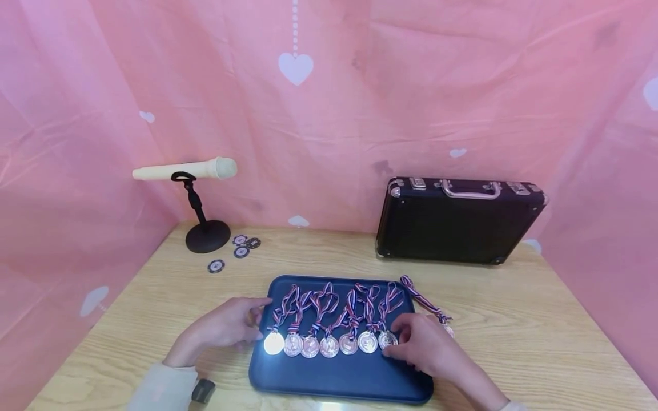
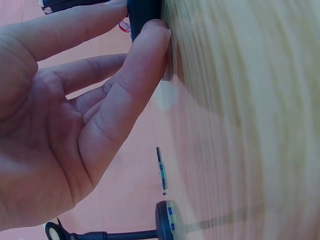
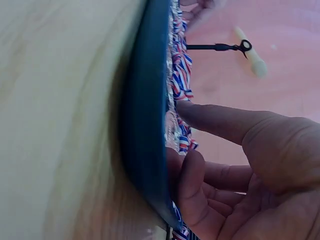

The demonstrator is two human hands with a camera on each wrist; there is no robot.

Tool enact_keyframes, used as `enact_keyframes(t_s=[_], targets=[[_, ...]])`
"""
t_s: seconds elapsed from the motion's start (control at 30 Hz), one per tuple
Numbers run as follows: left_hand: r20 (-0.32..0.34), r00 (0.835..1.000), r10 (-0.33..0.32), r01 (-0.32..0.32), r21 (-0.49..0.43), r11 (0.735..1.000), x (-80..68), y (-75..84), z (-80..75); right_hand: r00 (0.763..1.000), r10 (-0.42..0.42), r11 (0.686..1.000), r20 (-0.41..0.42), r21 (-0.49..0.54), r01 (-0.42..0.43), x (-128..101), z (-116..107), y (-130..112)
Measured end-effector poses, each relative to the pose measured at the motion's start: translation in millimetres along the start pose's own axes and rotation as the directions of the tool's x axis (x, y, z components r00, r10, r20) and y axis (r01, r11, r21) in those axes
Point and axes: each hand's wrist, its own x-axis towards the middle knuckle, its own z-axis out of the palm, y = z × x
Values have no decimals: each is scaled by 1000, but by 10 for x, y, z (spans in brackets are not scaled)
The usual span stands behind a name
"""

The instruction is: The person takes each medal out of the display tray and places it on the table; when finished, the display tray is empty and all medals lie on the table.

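While the spread left hand [image 1: 232,323] touches the tray [image 1: 334,379], the right [image 1: 422,343] pinches a medal [image 1: 386,341].

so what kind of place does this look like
It looks like a small indoor tabletop set, maybe for filming: a pink heart-print cloth hangs behind a wood-grain table, with a white microphone set up on top.

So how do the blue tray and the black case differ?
The tray lies flat; the case stands upright. The left hand touches the tray; no hand touches the case. The tray bears a row of medals; the case has a metallic handle on top. Both rest on the wooden table.
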Motion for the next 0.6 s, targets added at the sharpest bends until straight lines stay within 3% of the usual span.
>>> enact_keyframes(t_s=[0.37,0.47,0.6], targets=[[-15,1000,-7,7,30,1000,-7,26,11,992,-81,979,-93,-194,62,37,91,3],[-13,1000,-15,15,22,1000,-7,29,18,992,-78,981,-99,-183,59,16,92,-6],[-14,1000,-20,20,20,1000,-5,25,21,997,-45,998,-60,-56,42,-29,102,-16]])
